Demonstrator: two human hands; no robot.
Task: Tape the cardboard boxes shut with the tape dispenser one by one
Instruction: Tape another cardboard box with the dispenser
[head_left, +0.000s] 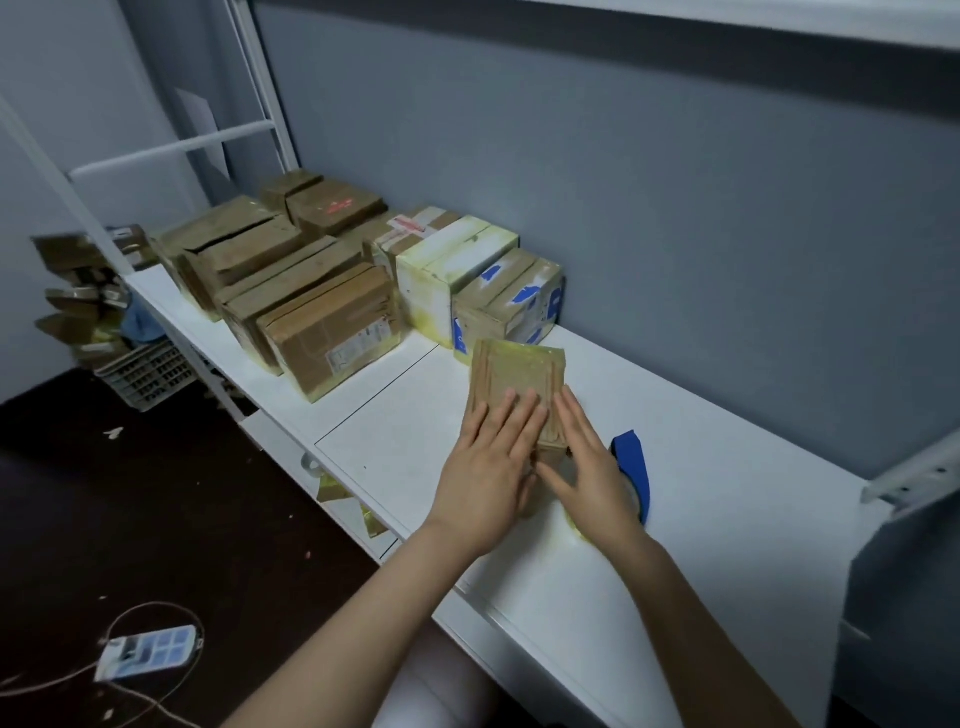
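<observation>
A white desk (395, 431) runs along a blue-grey wall (623, 208), and I look down on it from above. My left hand (488, 467) lies flat on top of the small cardboard box (514, 369), its fingers (524, 415) straight and close together, pressing on the lid. My right hand (587, 467) lies beside it along the box's right edge, fingers (571, 421) straight too, the thumb reaching across the near side of the box towards my left hand. Neither hand curls round anything; both are flat and pressing.

I judge that I hold them so to rub the yellowish tape down onto the cardboard, or to keep the flaps closed. Which of the two I cannot tell. The box sits on the desk in front of me, its top glossy with tape.

The tape dispenser (631, 457), blue, lies on the desk just right of my right hand, partly hidden by the wrist, untouched and near enough to take up for the next box. Further back and to the left, the other boxes (332, 332) stand in a row against the wall, several edged with yellowish tape, one with blue patches. Beyond the desk's left end a basket (145, 371) stands on the dark floor (156, 493).
</observation>
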